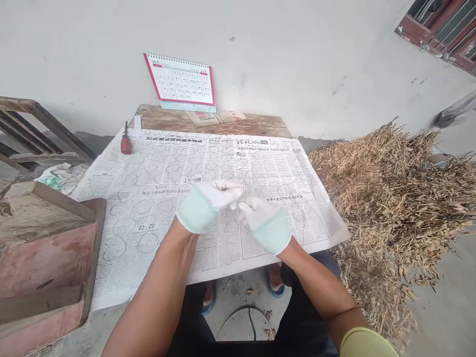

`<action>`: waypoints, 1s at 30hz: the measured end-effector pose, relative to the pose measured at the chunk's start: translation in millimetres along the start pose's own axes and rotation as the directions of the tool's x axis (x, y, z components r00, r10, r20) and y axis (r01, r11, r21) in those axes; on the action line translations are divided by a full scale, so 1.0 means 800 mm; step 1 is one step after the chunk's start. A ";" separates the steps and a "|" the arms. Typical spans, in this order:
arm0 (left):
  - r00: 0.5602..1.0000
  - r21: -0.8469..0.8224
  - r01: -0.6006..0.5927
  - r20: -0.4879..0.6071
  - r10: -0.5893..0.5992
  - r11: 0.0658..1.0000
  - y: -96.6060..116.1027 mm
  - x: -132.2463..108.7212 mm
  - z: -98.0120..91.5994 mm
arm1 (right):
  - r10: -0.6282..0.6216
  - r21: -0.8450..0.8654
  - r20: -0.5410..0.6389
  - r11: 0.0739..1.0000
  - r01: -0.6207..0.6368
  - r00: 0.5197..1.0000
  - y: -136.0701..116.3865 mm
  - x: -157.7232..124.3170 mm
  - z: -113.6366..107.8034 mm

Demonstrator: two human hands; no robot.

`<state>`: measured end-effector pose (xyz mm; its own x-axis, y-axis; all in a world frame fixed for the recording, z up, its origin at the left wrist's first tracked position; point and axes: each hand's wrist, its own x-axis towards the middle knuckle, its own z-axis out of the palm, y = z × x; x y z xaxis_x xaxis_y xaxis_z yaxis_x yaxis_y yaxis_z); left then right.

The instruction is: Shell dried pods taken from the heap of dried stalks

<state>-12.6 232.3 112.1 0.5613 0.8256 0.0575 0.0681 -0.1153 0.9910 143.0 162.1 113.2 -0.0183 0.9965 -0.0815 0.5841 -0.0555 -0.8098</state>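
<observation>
My left hand [210,201] and my right hand [264,220] both wear white knit gloves and meet above the middle of a newspaper [156,198] spread over a low wooden table [208,121]. The fingers of both hands are curled and pinched together where they touch. Whatever is between the fingertips is too small to make out. Faint wire loops lie all over the newspaper.
A red-handled screwdriver [126,141] lies at the newspaper's far left corner. A desk calendar [182,82] leans on the wall behind. A pile of dry stalks [390,198] fills the right. A reddish wooden box [44,258] stands at left.
</observation>
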 end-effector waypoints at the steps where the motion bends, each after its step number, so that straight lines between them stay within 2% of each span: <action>1: 1.000 0.004 -0.003 0.013 0.003 1.000 -0.001 0.000 -0.001 | 0.002 0.006 0.008 1.000 -0.002 1.000 0.001 0.000 0.001; 6: 0.994 0.035 0.000 0.112 -0.004 0.999 0.004 -0.003 -0.003 | 0.017 0.043 0.008 0.999 -0.018 1.000 0.000 -0.002 0.003; 10: 0.998 0.061 0.046 0.042 -0.049 0.997 0.012 -0.007 0.001 | -0.008 0.024 0.022 1.000 0.007 1.000 0.001 -0.007 0.004; 13: 0.999 0.065 0.035 0.025 -0.037 0.997 0.014 -0.009 0.003 | -0.040 -0.006 0.034 0.999 0.040 0.999 0.003 -0.009 0.005; 18: 0.999 0.025 0.026 0.047 -0.027 0.999 0.010 -0.007 0.004 | -0.033 0.009 0.082 0.999 0.033 0.996 0.005 -0.010 0.006; 23: 0.998 0.053 0.046 -0.047 -0.043 0.998 0.000 -0.006 0.003 | -0.010 -0.061 0.126 0.998 0.018 0.992 0.007 -0.007 0.005; 25: 0.995 -0.010 0.074 -0.070 -0.074 0.997 -0.002 -0.006 0.002 | -0.029 -0.066 0.141 0.997 0.038 0.990 0.008 -0.007 0.003; 30: 0.973 -0.359 0.103 -0.157 -0.168 0.928 -0.001 -0.008 -0.001 | -0.082 -0.068 0.219 0.993 0.099 0.972 0.009 -0.011 -0.002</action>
<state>-16.7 227.9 110.8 0.4052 0.9096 -0.0920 -0.1755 0.1761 0.9686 148.6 153.1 109.3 -0.2436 0.9597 -0.1402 0.6329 0.0478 -0.7727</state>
